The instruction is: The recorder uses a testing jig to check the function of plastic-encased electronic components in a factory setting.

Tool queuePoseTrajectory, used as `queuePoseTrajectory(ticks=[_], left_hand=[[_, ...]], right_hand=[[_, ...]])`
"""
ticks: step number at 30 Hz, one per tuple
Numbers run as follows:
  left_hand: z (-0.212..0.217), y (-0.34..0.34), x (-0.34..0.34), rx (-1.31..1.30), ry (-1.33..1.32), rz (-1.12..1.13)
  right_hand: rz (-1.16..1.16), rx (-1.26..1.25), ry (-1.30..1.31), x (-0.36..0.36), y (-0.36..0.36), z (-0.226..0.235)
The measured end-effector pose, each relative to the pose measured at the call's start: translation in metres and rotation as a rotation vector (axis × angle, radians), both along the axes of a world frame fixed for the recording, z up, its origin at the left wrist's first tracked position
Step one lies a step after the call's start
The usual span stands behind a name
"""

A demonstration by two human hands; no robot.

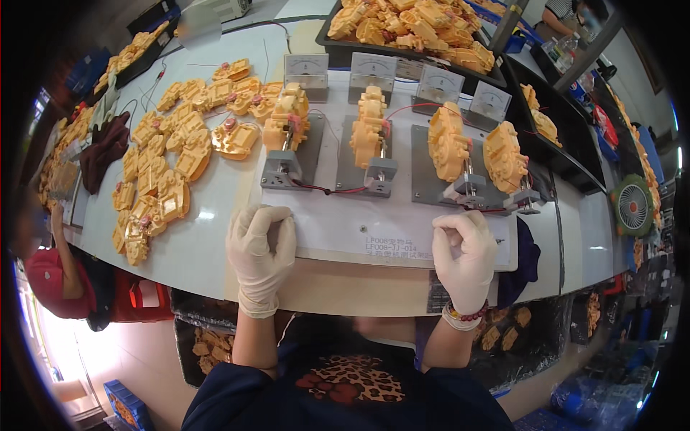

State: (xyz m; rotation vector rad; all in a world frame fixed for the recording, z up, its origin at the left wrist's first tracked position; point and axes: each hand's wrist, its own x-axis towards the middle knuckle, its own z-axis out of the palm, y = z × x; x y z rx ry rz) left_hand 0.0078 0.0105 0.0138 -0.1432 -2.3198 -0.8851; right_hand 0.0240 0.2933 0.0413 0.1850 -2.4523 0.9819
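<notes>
My left hand [261, 248], in a white glove, rests at the front left of a white test board [330, 230] with its fingers curled in. My right hand [467, 248], gloved too, lies at the board's front right, also curled closed. Nothing shows in either hand. Beyond them several grey fixtures [311, 161] stand in a row, each bearing an upright yellow plastic gearbox housing [369, 129]. The rightmost housing [505, 156] is nearest my right hand. Red and dark wires [327, 191] run between the fixtures. Behind stand several analog panel meters [372, 68].
Loose yellow housings [172, 188] spread over the table's left side. A black tray [496, 75] heaped with housings stands at the back, another tray [575, 161] at right. A green fan [632, 205] is far right. One person [61, 287] sits at left, another [568, 18] far right.
</notes>
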Motion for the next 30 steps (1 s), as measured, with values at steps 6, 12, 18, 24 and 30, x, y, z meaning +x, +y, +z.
queuePoseTrajectory(ticks=[6,12,18,24,30], left_hand=[[-0.002,-0.001,-0.002,-0.028,-0.001,0.004],[-0.002,-0.001,-0.001,-0.032,0.007,0.015],[-0.002,-0.001,-0.002,-0.040,0.020,0.005],[-0.003,-0.002,-0.002,-0.045,0.031,0.005],[0.007,-0.008,0.002,0.022,-0.061,-0.071]], right_hand=[[-0.005,-0.029,-0.004,0.001,-0.002,0.001],[-0.006,-0.060,-0.020,0.002,-0.002,0.002],[0.007,-0.068,-0.005,0.002,-0.001,0.001],[0.002,-0.082,-0.018,0.002,-0.002,0.002],[0.003,-0.087,-0.029,0.001,-0.002,0.002]])
